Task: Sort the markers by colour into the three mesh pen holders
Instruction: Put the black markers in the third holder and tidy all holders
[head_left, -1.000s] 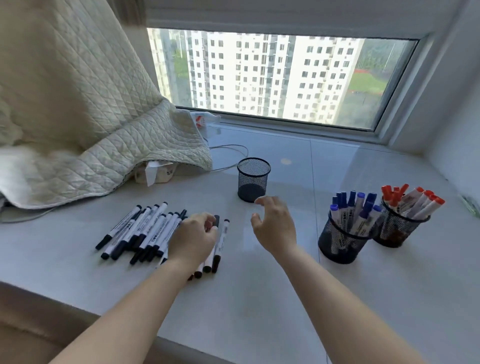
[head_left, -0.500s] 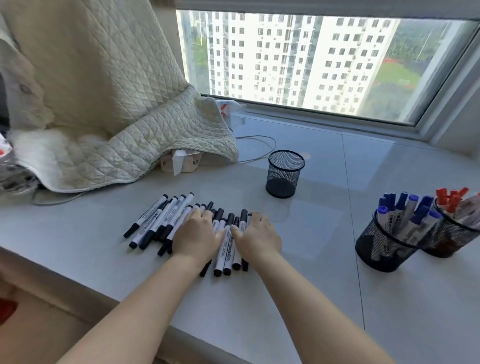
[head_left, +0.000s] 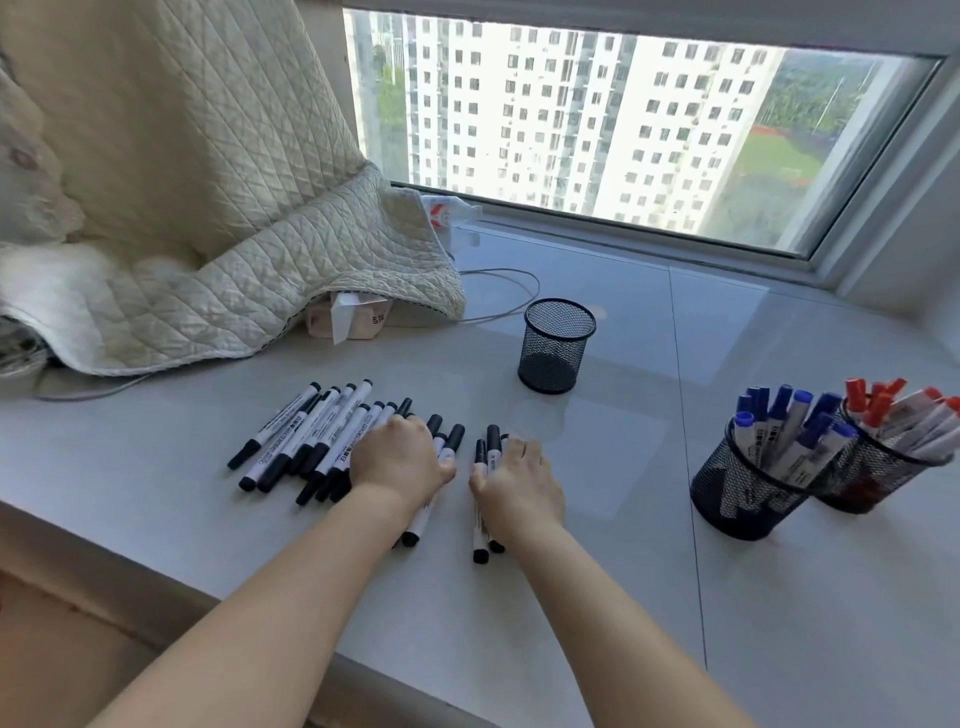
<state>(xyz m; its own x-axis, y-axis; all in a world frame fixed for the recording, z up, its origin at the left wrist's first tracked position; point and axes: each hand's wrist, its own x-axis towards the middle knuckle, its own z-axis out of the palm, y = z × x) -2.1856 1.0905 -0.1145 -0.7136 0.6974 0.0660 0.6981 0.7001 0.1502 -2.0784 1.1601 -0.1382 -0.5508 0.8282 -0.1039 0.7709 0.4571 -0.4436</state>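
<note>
The black markers (head_left: 311, 436) lie loose in a row near the sill's (head_left: 779, 623) front edge. The left hand (head_left: 400, 460) rests over them, fingers curled down on a few; whether it truly grips any cannot be told. Just beside it, the right hand (head_left: 517, 480) curls round a small bundle. Round barrels could roll off the front edge if raked carelessly. The empty holder (head_left: 556, 345) stands further back; the blue holder (head_left: 748, 483) and red holder (head_left: 878, 467) touch near the right edge, and a stray elbow could tip them.

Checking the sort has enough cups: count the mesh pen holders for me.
3: an empty holder mid-sill, a holder with blue markers at right, and a holder with red markers beside it.
</note>
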